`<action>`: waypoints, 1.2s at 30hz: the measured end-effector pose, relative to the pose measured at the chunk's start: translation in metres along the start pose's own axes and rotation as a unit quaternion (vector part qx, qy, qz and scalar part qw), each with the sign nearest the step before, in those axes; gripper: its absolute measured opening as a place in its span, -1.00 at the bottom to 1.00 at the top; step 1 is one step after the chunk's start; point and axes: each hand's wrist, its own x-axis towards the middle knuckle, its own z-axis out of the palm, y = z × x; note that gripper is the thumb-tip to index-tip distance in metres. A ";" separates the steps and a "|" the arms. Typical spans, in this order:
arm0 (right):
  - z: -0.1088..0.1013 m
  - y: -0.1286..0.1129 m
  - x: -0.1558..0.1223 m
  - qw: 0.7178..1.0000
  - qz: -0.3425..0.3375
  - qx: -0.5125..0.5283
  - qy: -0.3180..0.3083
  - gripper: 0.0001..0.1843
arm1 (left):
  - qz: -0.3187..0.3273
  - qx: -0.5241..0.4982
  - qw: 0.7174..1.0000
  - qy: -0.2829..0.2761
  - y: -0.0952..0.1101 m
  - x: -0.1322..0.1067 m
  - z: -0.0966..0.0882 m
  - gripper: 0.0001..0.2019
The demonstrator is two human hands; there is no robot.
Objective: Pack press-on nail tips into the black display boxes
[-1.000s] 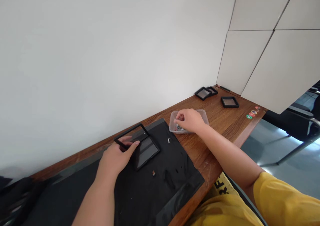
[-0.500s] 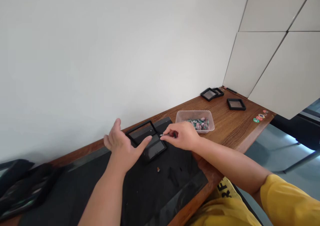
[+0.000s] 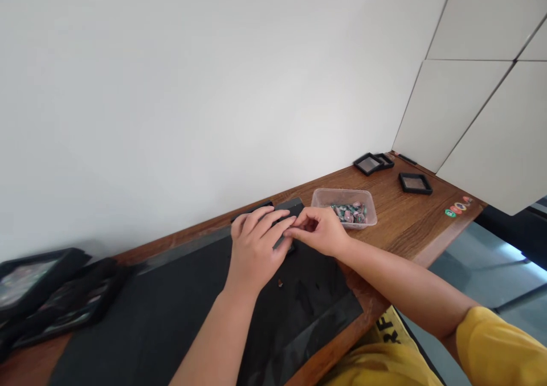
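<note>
My left hand (image 3: 258, 246) lies palm down with its fingers stretched out over a hinged black display frame (image 3: 255, 206). Most of that frame is hidden under the hand; its back edge and a near corner peek out. My right hand (image 3: 322, 229) comes in from the right, thumb and forefinger pinched together beside my left fingertips. Whatever is in that pinch is hidden now. Close behind the right hand stands a clear plastic tub (image 3: 371, 218) holding several pink and green shiny pieces. A small brownish bit (image 3: 280, 283) lies on the black mat (image 3: 179, 306).
Three smaller black frames (image 3: 415, 183) lie at the table's far right, two of them overlapping. Round stickers (image 3: 459, 206) mark the right edge. Dark framed cases (image 3: 38, 277) are at the left. A white wall (image 3: 192, 89) rises behind the wooden table (image 3: 393, 220).
My left hand has swung right and turned palm down over the frame, meeting my right fingertips. The right hand stays pinched; the small shiny piece seen in it is now hidden.
</note>
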 end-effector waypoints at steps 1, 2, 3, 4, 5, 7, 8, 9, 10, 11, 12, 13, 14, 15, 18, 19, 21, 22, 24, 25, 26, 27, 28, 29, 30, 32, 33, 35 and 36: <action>0.000 0.000 0.000 1.000 0.000 0.005 0.000 -0.49 | 0.004 -0.006 1.000 0.002 -0.001 0.000 0.000 -0.83; 0.000 0.000 0.000 1.000 0.000 0.008 0.000 -0.47 | 0.008 -0.012 1.000 0.003 -0.001 0.001 0.000 -0.84; 0.000 0.000 0.000 1.000 0.000 0.009 0.001 -0.46 | 0.012 -0.018 1.000 0.002 -0.002 0.001 -0.001 -0.84; 0.000 0.000 0.000 1.000 0.000 0.009 0.002 -0.45 | 0.015 -0.022 1.000 0.000 -0.003 0.001 -0.001 -0.84; -0.001 0.000 0.000 1.000 0.000 0.009 0.003 -0.44 | 0.018 -0.025 1.000 -0.004 -0.004 0.001 -0.002 -0.84; -0.002 0.000 0.001 1.000 -0.001 0.006 0.006 -0.44 | 0.022 -0.028 0.999 -0.011 -0.006 0.002 -0.003 -0.84; -0.002 0.000 0.001 1.000 -0.001 0.004 0.007 -0.45 | 0.025 -0.030 0.999 -0.013 -0.007 0.002 -0.003 -0.84; -0.003 0.000 0.001 1.000 -0.002 0.002 0.008 -0.45 | 0.027 -0.031 0.999 -0.013 -0.008 0.002 -0.003 -0.84; -0.003 0.000 0.001 1.000 -0.003 0.000 0.010 -0.46 | 0.029 -0.033 0.999 -0.012 -0.009 0.002 -0.003 -0.84; -0.004 -0.001 0.002 1.000 -0.004 -0.002 0.011 -0.46 | 0.030 -0.033 0.999 -0.010 -0.010 0.001 -0.004 -0.84; -0.004 -0.001 0.002 1.000 -0.004 -0.005 0.013 -0.46 | 0.032 -0.034 0.999 -0.008 -0.010 0.001 -0.004 -0.84; -0.005 -0.002 0.002 1.000 -0.003 -0.007 0.014 -0.47 | 0.033 -0.036 0.999 -0.006 -0.011 0.001 -0.003 -0.84; -0.006 -0.002 0.003 1.000 -0.002 -0.008 0.015 -0.47 | 0.034 -0.038 0.999 -0.003 -0.011 0.001 -0.003 -0.84; -0.006 -0.002 0.003 1.000 0.001 -0.007 0.015 -0.47 | 0.034 -0.040 0.999 0.001 -0.011 0.001 -0.003 -0.84; -0.008 -0.002 0.004 1.000 0.009 0.006 0.015 -0.47 | 0.024 -0.050 0.998 0.014 -0.009 0.001 -0.002 -0.85; -0.008 -0.002 0.004 1.000 0.011 0.011 0.014 -0.47 | 0.017 -0.054 0.998 0.018 -0.008 0.001 -0.001 -0.86; -0.008 -0.001 0.004 1.000 0.015 0.016 0.014 -0.47 | -0.001 -0.062 0.998 0.020 -0.007 0.000 -0.001 -0.87; -0.008 -0.001 0.004 1.000 0.017 0.018 0.014 -0.47 | -0.010 -0.068 0.997 0.019 -0.006 0.000 -0.001 -0.86; -0.007 0.000 0.004 0.999 0.021 0.024 0.013 -0.46 | -0.029 -0.079 0.996 0.013 -0.006 0.000 -0.001 -0.84; -0.007 0.000 0.004 0.999 0.023 0.027 0.013 -0.46 | -0.037 -0.086 0.996 0.011 -0.006 0.001 -0.001 -0.84; -0.007 0.001 0.004 0.999 0.024 0.027 0.013 -0.46 | -0.042 -0.093 0.995 0.010 -0.006 0.001 -0.001 -0.84; -0.007 0.001 0.004 0.999 0.025 0.026 0.013 -0.46 | -0.046 -0.103 0.994 0.013 -0.006 0.002 -0.001 -0.84; -0.007 0.001 0.004 0.999 0.026 0.021 0.014 -0.47 | -0.050 -0.115 0.992 0.019 -0.007 0.003 -0.001 -0.85; -0.007 0.001 0.004 0.999 0.027 0.014 0.015 -0.48 | -0.054 -0.127 0.990 0.025 -0.007 0.003 -0.002 -0.85; -0.008 0.002 0.004 0.999 0.028 0.006 0.015 -0.49 | -0.059 -0.138 0.988 0.033 -0.007 0.004 -0.002 -0.86; -0.008 0.002 0.005 0.999 0.027 -0.009 0.015 -0.52 | -0.072 -0.149 0.985 0.045 -0.008 0.005 -0.003 -0.86; -0.008 0.003 0.005 0.999 0.025 -0.016 0.015 -0.55 | -0.079 -0.149 0.985 0.049 -0.009 0.006 -0.003 -0.87; -0.009 0.003 0.005 0.999 0.017 -0.027 0.016 -0.62 | -0.089 -0.143 0.984 0.053 -0.010 0.006 -0.004 -0.88; -0.010 0.002 0.005 0.999 0.013 -0.034 0.016 -0.67 | -0.092 -0.140 0.984 0.053 -0.011 0.006 -0.004 -0.88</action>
